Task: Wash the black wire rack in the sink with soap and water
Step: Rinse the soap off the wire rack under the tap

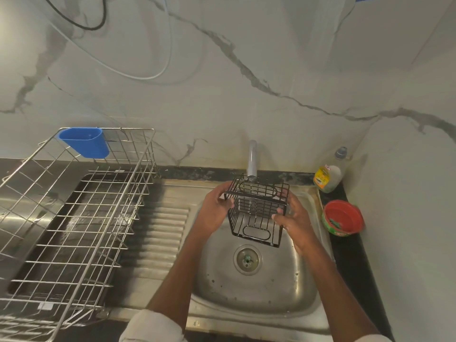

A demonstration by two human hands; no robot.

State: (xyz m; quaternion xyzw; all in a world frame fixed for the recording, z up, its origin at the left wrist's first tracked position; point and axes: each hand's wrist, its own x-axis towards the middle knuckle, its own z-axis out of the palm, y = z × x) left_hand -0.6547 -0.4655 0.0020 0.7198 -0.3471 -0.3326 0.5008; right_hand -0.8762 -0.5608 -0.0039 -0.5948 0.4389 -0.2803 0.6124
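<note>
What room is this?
Most likely a kitchen: a steel sink under a tap, a dish rack on the drainboard, and a soap bottle by the wall.

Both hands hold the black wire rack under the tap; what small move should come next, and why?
Probably free the right hand to reach the red soap tub: the black wire rack shows no suds, and the left hand already grips it.

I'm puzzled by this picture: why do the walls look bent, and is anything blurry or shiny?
Head view: the wide-angle lens bows the wall's edges; dim, greenish light; glare on the steel sink and drainboard; both hands and the black wire rack look slightly soft.
</note>
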